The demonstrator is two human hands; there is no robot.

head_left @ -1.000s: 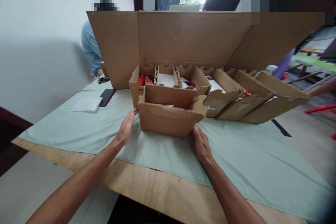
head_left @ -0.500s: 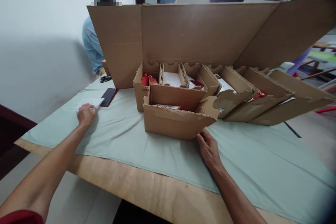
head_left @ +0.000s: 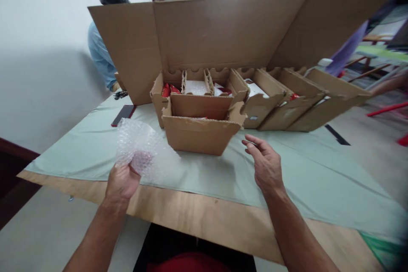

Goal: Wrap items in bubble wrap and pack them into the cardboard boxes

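My left hand [head_left: 123, 179] grips a piece of clear bubble wrap [head_left: 140, 142] above the near left part of the cloth; some of its fingers show blurrily through the plastic. My right hand [head_left: 264, 160] is in the air to the right of a small open cardboard box [head_left: 199, 135], apart from it, with fingers partly spread and nothing in them. That box stands in front of a row of cardboard bins [head_left: 270, 110]. Only a sliver of its contents shows above the front wall.
Red packets [head_left: 170, 90] and white wrapped items [head_left: 196, 87] sit in the bins. Behind them rises a tall cardboard panel [head_left: 223, 29]. A phone [head_left: 123, 114] lies on the pale green cloth [head_left: 302, 178]. A person in light blue [head_left: 101, 53] is behind, at left.
My left hand has lifted the bubble wrap off the cloth and brought it nearer and to the right. My right hand has let go of the small box's corner and moved slightly away.
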